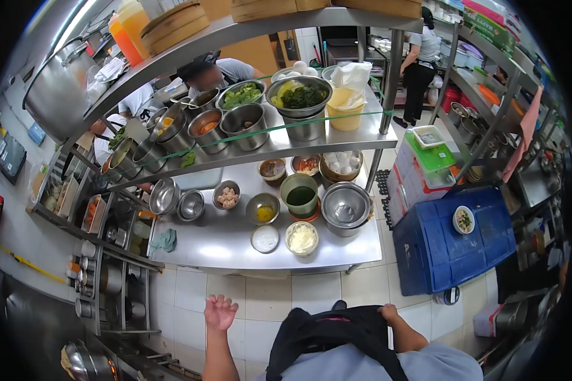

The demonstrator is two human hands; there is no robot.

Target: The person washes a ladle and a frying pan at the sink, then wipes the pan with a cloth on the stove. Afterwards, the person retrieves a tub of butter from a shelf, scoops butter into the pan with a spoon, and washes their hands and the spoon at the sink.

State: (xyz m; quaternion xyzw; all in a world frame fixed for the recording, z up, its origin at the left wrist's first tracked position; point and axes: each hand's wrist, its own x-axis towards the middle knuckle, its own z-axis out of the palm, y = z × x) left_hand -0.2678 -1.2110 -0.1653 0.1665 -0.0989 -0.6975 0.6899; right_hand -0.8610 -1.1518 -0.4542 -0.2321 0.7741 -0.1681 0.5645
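My left hand is raised over the tiled floor in front of the steel table, palm up, fingers loosely bent and apart, holding nothing. My right hand is at the edge of my black apron; its fingers are partly hidden, so its grip does not show clearly. Closest on the table stand a bowl of white powder and a tub of pale yellow, butter-like food. Behind them are a bowl with yellow liquid, a pot of dark green liquid and a steel bowl.
A shelf above the table carries several steel pots and a bowl of greens. To the right, a small bowl of food rests on a blue bin. A person stands at the back; others are behind the shelf.
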